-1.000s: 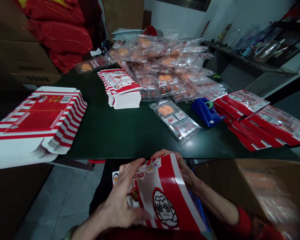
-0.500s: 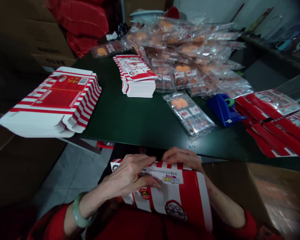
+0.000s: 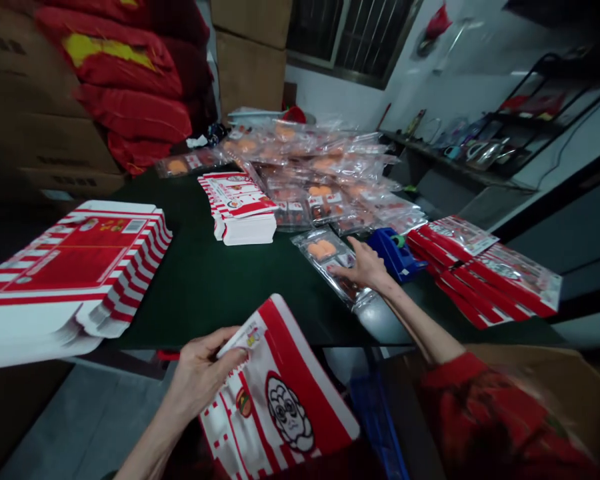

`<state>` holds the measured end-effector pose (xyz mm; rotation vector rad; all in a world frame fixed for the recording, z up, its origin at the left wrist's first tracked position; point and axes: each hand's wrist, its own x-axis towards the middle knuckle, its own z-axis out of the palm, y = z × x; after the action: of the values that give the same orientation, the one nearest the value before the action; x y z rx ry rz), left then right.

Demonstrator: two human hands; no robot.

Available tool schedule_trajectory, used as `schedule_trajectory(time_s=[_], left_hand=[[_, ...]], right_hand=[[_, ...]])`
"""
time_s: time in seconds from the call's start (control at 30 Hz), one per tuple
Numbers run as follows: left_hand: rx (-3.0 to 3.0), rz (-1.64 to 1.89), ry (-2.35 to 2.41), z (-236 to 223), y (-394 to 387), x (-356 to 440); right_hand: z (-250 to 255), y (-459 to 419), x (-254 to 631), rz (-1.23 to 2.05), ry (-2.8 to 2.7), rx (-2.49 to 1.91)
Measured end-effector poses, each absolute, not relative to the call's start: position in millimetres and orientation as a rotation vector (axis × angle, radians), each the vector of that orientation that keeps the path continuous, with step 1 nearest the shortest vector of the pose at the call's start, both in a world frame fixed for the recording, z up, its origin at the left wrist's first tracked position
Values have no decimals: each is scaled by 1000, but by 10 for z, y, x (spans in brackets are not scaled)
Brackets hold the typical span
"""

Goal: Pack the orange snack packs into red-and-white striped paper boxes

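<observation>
My left hand (image 3: 200, 373) is closed on the edge of a red-and-white printed carton (image 3: 310, 363), thumb on its face. The carton is held tilted at the table's near edge and shows a line-drawn face and a small burger picture. My right hand (image 3: 364, 268) reaches over a clear plastic packet (image 3: 323, 249) on the table, thumb and fingers apart. It is at the packet's right side; whether it touches the packet I cannot tell. Orange pieces and small printed squares show inside the packet. Just beyond the hand stands a blue tape dispenser (image 3: 393, 252) with green tape.
On the dark green table (image 3: 195, 280), flat striped cartons (image 3: 80, 253) are stacked at left. A smaller stack of printed cards (image 3: 245, 230) lies mid-table. Behind it is a heap of clear packets (image 3: 325, 160). More red-and-white cartons (image 3: 500, 280) lie at right. A cardboard box (image 3: 535, 363) stands below.
My right hand has left the carton and moved out to the plastic packet. My left hand keeps the carton, now turned more upright. The view has tilted up and shows the window and shelf.
</observation>
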<state>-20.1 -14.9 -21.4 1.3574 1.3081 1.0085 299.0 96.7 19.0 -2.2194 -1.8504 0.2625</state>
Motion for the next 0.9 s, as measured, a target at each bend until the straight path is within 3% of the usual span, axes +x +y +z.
schedule_trajectory(time_s=[0.33, 0.6, 0.77, 0.9], left_hand=[[708, 1119, 1197, -116, -74, -327], [737, 914, 1041, -143, -169, -27], [755, 811, 1105, -87, -270, -161], [755, 792, 1186, -38, -365, -238]], right_hand=[[27, 828, 2989, 583, -2035, -2111], [-150, 456, 2779, 876, -1605, -1955], [-131, 152, 2621, 1106, -1613, -1826], [20, 138, 2822, 946, -1818, -1796]])
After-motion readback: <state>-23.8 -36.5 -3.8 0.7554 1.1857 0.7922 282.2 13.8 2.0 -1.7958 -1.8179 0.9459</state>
